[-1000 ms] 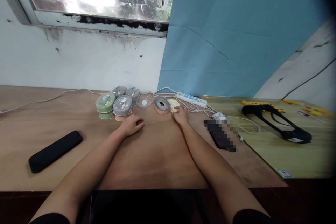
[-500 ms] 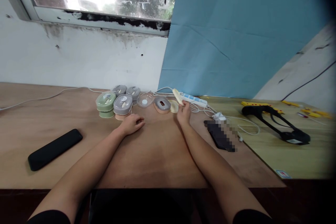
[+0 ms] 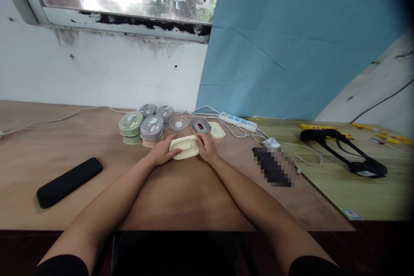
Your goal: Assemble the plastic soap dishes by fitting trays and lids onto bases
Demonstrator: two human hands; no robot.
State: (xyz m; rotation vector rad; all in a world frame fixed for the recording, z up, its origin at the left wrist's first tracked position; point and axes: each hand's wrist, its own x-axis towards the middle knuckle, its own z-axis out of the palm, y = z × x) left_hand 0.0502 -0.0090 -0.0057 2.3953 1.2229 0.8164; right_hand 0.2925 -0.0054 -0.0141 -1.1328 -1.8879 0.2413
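Note:
A shallow cream-coloured plastic tray-like piece [image 3: 185,148] with a wavy rim is tilted up between my two hands. My left hand [image 3: 164,151] grips its left end, the thumb lying over its face. At the upper right corner my right hand [image 3: 206,146] pinches the rim. Just behind are a grey-topped oval box [image 3: 201,125] with a slot, a clear lid [image 3: 180,122] and a second cream piece [image 3: 216,130] lying flat. To the left, a green lidded box [image 3: 131,124] and a grey-and-pink one [image 3: 152,127] stand close to my left hand.
Two more grey boxes [image 3: 165,113] stand behind. A black oblong case [image 3: 69,182] lies at left. On the right are a power strip [image 3: 237,121] with white cables, a blurred-out dark phone-like object [image 3: 272,167] and a black strap frame [image 3: 343,151].
My right hand has brought the cream piece left and toward me from near the power strip. My left hand, which was empty, now holds its other end.

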